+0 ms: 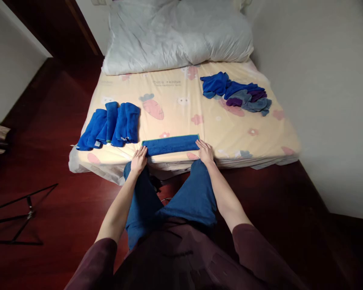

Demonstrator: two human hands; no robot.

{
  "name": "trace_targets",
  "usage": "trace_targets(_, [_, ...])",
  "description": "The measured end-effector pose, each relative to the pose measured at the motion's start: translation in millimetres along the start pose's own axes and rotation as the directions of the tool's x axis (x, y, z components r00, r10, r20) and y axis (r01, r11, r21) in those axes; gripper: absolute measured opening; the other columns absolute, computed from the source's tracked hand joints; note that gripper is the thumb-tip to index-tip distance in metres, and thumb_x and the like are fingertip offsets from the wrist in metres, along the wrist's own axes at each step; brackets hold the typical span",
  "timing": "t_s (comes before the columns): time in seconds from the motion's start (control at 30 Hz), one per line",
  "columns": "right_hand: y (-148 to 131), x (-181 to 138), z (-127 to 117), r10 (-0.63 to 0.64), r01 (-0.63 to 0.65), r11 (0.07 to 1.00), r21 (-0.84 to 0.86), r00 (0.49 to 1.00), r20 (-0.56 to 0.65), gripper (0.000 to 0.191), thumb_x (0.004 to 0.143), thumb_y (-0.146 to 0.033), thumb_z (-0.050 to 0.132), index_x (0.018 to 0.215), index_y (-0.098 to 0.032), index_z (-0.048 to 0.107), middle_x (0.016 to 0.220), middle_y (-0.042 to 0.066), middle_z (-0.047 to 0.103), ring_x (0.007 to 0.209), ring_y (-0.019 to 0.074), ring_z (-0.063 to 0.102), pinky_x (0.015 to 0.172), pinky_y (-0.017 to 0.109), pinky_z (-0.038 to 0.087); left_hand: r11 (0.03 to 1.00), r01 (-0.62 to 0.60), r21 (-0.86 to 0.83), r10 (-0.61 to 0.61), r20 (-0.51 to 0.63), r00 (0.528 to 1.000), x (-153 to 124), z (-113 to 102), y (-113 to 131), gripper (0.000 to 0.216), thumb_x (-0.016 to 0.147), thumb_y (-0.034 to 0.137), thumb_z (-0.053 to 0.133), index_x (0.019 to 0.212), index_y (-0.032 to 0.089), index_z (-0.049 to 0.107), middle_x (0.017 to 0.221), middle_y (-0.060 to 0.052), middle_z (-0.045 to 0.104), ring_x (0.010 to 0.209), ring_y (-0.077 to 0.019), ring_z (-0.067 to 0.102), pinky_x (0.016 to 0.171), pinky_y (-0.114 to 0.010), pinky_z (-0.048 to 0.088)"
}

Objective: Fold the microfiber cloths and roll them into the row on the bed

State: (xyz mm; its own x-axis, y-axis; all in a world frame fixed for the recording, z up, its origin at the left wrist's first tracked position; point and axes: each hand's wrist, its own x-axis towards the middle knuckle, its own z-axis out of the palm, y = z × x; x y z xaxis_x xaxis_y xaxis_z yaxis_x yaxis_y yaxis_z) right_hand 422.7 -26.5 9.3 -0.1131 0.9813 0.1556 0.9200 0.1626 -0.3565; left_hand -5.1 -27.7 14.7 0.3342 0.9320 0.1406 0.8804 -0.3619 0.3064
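Here you are in a dark shirt (181,257), blue jeans (187,197) below you, both knees right up by the edge of the bed. Over on your left, the black metal stand (30,215) sits on the red-brown floor (72,201). Now your 2 hands, and they're at opposite ends of 1 blue towel (172,145)! Your left hand (139,160) is on its left end, fingers stretched out and close together; your right hand (205,151) is on the other end, fingers reaching over it, slightly spread. Whether either thumb pinches the cloth, you can't tell from here. The towel lies as a long, narrow strip along the near edge of the yellow sheet (175,119), green trim showing. Just beyond its left end, there's your overlapping row of folded blue towels (115,125). Farther off to the right, a crumpled heap of blue, grey and purple cloths (245,96). And at the far end, a bulky pale quilt (178,36).
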Motion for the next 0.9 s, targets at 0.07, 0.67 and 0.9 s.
trace_targets(0.07, [1, 1, 1, 0.008, -0.008, 1.0, 0.0, 1.0, -0.001, 0.065, 0.085, 0.002, 0.04, 0.144, -0.016, 0.057, 0.152, 0.007, 0.052, 0.145, 0.0192, 0.044, 0.122, 0.042, 0.034, 0.999, 0.001, 0.036, -0.001, 0.01, 1.0, 1, 0, 3, 0.062, 0.09, 0.01, 0.037, 0.152, 0.01, 0.044, 0.159, -0.014, 0.041, 0.152, -0.025, 0.031, 0.126, -0.047, 0.025])
trace_targets(0.67, [5, -23, -8, 0.032, -0.007, 0.977, 0.215, 0.993, -0.116, 0.052, 0.082, -0.003, 0.043, 0.125, -0.018, 0.069, 0.129, 0.007, 0.069, 0.124, 0.0226, 0.059, 0.114, 0.043, 0.044, 0.983, 0.012, -0.181, -0.016, -0.022, 1.0, -25, -5, -10, 0.056, 0.082, 0.011, 0.049, 0.136, 0.015, 0.06, 0.142, -0.012, 0.061, 0.137, -0.0252, 0.053, 0.119, -0.041, 0.04])
trace_targets(0.9, [12, -16, -4, 0.09, -0.047, 0.961, 0.272, 0.985, -0.15, 0.045, 0.083, -0.01, 0.048, 0.123, -0.018, 0.067, 0.121, 0.011, 0.07, 0.118, 0.0258, 0.06, 0.109, 0.045, 0.047, 0.937, 0.115, -0.329, -0.141, -0.056, 0.988, -19, -11, -17, 0.045, 0.085, 0.015, 0.048, 0.126, 0.019, 0.065, 0.117, -0.012, 0.068, 0.12, -0.0288, 0.059, 0.107, -0.046, 0.049])
